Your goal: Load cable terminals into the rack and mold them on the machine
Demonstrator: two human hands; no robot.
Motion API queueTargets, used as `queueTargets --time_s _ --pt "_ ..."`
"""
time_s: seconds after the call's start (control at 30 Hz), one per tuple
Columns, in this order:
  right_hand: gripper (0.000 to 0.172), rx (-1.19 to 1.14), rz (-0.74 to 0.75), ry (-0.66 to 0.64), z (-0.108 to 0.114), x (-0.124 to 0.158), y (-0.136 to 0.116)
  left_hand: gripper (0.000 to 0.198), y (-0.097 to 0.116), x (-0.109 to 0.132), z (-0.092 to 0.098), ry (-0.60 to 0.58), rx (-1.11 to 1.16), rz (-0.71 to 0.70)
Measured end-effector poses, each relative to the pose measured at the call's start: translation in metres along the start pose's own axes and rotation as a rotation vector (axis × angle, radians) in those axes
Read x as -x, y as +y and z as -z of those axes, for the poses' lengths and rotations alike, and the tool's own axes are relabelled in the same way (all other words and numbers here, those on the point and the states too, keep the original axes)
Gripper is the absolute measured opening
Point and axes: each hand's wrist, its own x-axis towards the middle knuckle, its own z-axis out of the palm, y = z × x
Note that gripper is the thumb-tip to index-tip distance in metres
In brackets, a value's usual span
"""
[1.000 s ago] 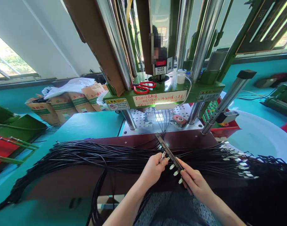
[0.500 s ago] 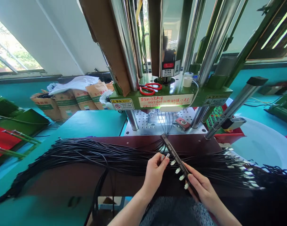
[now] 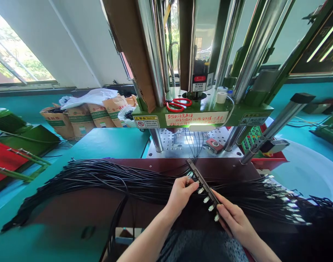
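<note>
A long dark bar (image 3: pixel 202 179) with several silver cable connectors (image 3: pixel 206 199) sticking out along its near side is held at a slant above the table. My right hand (image 3: pixel 236 220) grips its lower end, thumb on top. My left hand (image 3: pixel 181 193) is closed in a pinch at the bar's upper near side, on a small metal connector mostly hidden by the fingers. Beneath both hands runs a thick bundle of black cables (image 3: pixel 100 176). More cables with silver connector ends (image 3: pixel 288 200) lie to the right.
Ahead stands a green press (image 3: pixel 238 109) with steel columns and a perforated metal bed (image 3: pixel 169 145). Red-handled scissors (image 3: pixel 178 104) rest on it. A red button box (image 3: pixel 214 145) sits on the bed. Paper sacks (image 3: pixel 80 120) stand back left; a round white table (image 3: pixel 308 174) is at right.
My left hand has brought the connector against the bar's edge, its thumb now touching there. The right hand keeps its hold. The whole view has shifted slightly.
</note>
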Motion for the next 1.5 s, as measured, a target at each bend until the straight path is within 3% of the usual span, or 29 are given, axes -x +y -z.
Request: queueTargets --time_s 0.17,0.27,0.33,0.53,0.93,1.1,1.2,1.3,1.4,1.5 --pt "0.061 -0.046 -0.030 0.075 0.000 0.000 0.002 0.024 0.000 -0.003 0.001 0.062 0.092 -0.116" --pt "0.062 -0.094 -0.031 0.117 0.001 0.001 0.004 0.025 0.001 -0.005 0.006 0.116 0.348 -0.083" --pt "0.062 -0.103 -0.022 0.113 0.002 0.001 0.005 0.027 0.001 -0.007 0.008 0.113 0.387 -0.056" --pt "0.059 -0.091 -0.030 0.043 0.003 0.001 0.005 0.032 0.001 -0.007 0.007 0.017 0.246 0.083" --pt "0.060 0.047 0.004 -0.052 0.000 -0.003 -0.003 0.032 0.006 -0.012 0.021 -0.020 0.115 0.053" --pt "0.050 0.254 0.067 0.022 0.012 0.001 -0.017 0.023 0.002 -0.033 0.003 -0.061 -0.110 0.007" --pt "0.055 0.214 -0.030 0.102 0.030 0.003 -0.024 0.026 0.010 -0.057 -0.017 -0.090 -0.359 -0.125" --pt "0.062 0.189 -0.118 0.182 0.047 0.002 -0.028 0.026 0.024 -0.082 -0.027 -0.047 -0.447 -0.215" --pt "0.051 0.415 -0.171 0.189 0.054 0.003 -0.031 0.012 0.033 -0.105 -0.017 0.062 -0.484 -0.234" --pt "0.045 0.982 -0.102 0.238 0.054 0.006 -0.040 0.013 0.028 -0.125 0.000 0.193 -0.462 -0.179"
